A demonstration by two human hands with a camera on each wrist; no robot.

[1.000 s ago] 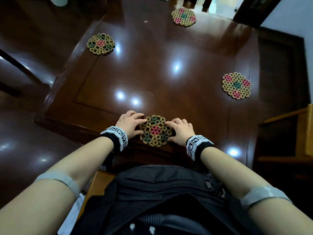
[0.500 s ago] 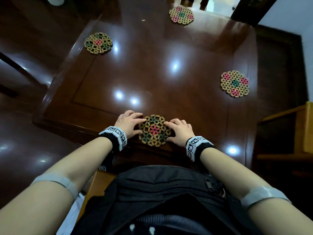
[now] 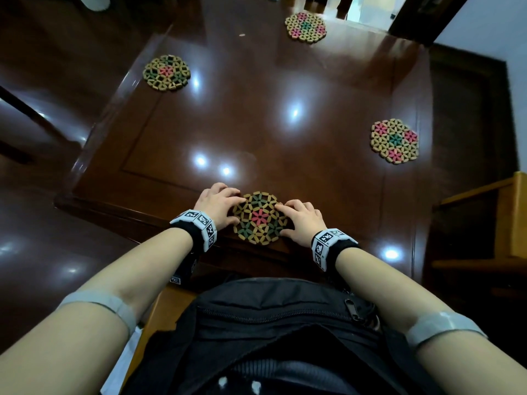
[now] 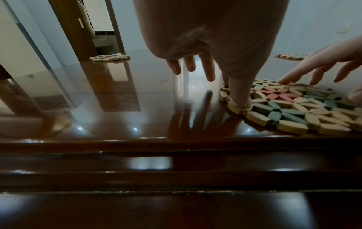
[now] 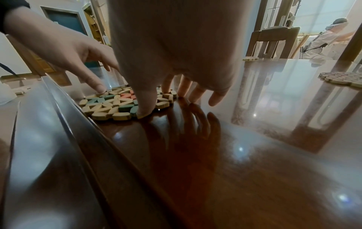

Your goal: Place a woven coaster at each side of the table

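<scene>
Four woven coasters lie on the dark glossy table: one at the near edge, one at the left side, one at the far side, one at the right side. My left hand touches the near coaster's left rim, its thumb pressing on the edge beads of the coaster. My right hand touches the right rim, with the thumb at the edge of the coaster and a fingertip on top. The other fingers lie relaxed over the table.
A wooden chair stands close to the table's right side, and another chair at the far side. A black bag hangs at my waist against the near table edge. A person stands beyond the far doorway.
The head view has shifted slightly. Both hands stay at the sides of the near coaster, which has not visibly moved.
</scene>
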